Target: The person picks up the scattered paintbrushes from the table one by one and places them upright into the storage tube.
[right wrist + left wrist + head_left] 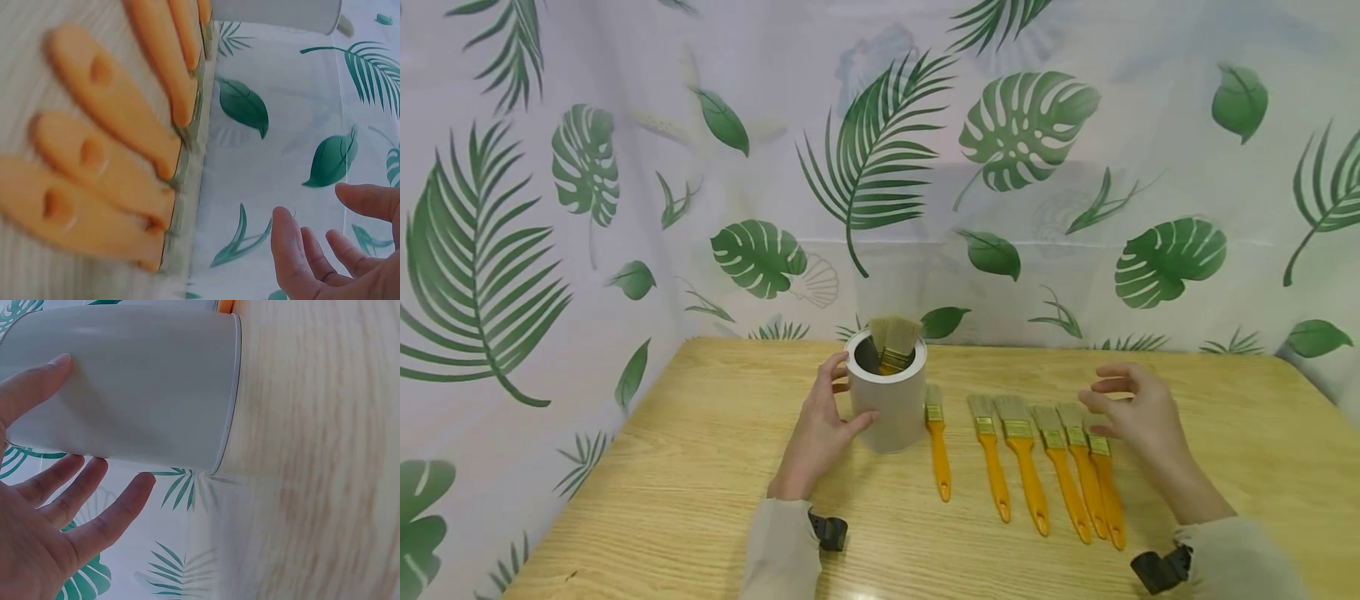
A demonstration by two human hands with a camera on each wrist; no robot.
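A light grey can [891, 417] with a white rim stands upright on the table. Paintbrushes [895, 340] stick out of its mouth, bristles up, their handles hidden inside. My left hand [822, 425] holds the can's left side, thumb across the front and fingers at the far side; in the left wrist view the thumb [59, 360] lies against the wall. To the right of the can, several paintbrushes with orange handles [1030, 483] lie in a row, bristles pointing away. Over the rightmost brushes hovers my right hand [1138, 412], its fingers loosely bent and nothing between them.
The wooden table [685, 467] has its far edge against a white curtain [1060, 308] printed with green leaves. A single paintbrush [938, 450] lies close beside the can, set apart from the others. Each wrist wears a small black camera [830, 532].
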